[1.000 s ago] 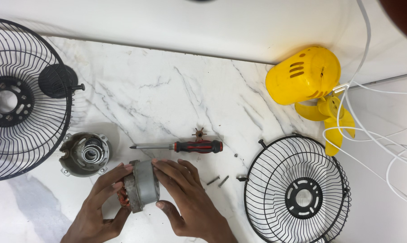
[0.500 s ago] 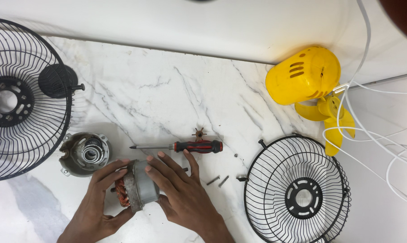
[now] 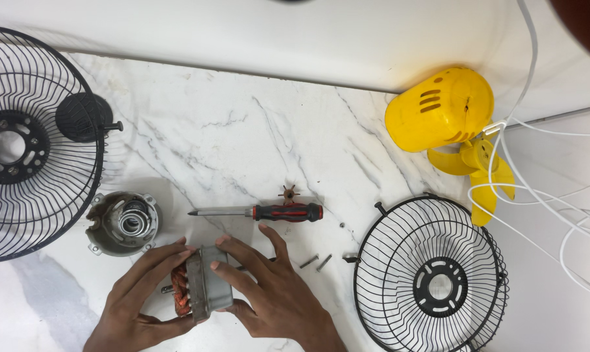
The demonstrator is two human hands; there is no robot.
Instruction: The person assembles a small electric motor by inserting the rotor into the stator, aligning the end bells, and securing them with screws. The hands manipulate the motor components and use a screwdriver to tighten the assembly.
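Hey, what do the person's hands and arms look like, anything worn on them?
Both the left hand and the right hand are bare: no gloves, rings, watch or bracelet show. The wrists and the short stretch of forearm in view carry no sleeve.

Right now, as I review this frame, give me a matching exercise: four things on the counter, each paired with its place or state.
Things:
1. screwdriver
2. motor core
3. yellow housing
4. small grille

Places:
A. far right corner, by the white cables
B. held between both hands
C. lying flat beyond the hands
D. right of the loose screws

Pairs: 1-C, 2-B, 3-A, 4-D
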